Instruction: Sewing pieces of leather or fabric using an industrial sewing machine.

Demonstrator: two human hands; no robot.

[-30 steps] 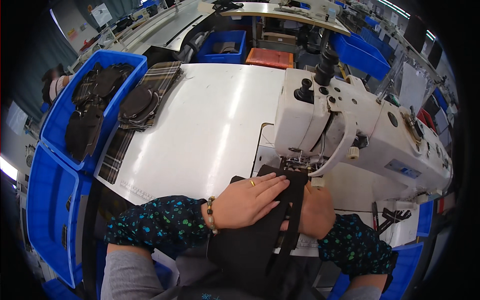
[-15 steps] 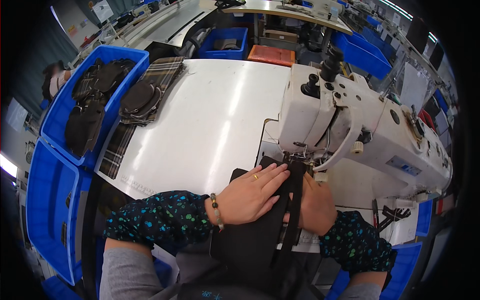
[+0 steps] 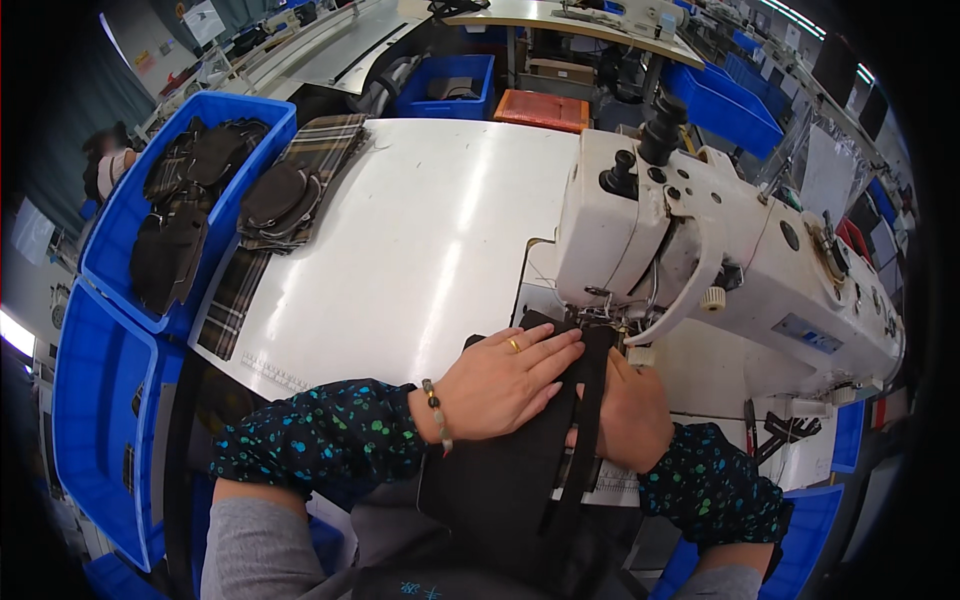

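Observation:
A dark fabric piece (image 3: 500, 475) runs from my lap up to the needle area of a white sewing machine (image 3: 690, 240). My left hand (image 3: 510, 380) lies flat on it, fingers stretched toward the presser foot. A narrow dark strap (image 3: 591, 420) runs along the fabric's right side. My right hand (image 3: 632, 408) is wrapped round this strap just below the machine head, with some fingertips showing between strap and fabric. The needle itself is hidden by the machine and the cloth.
Left of the white table (image 3: 430, 220), a blue bin (image 3: 283, 125) holds dark and plaid pieces. Beside it lies a stack of plaid fabric (image 3: 340, 140) with dark round parts. Another blue bin (image 3: 85, 420) stands nearer. Black-handled tools (image 3: 785, 430) lie at the right.
My left hand has slid very slightly right and forward with the fabric. My right hand stays almost in place at the strap.

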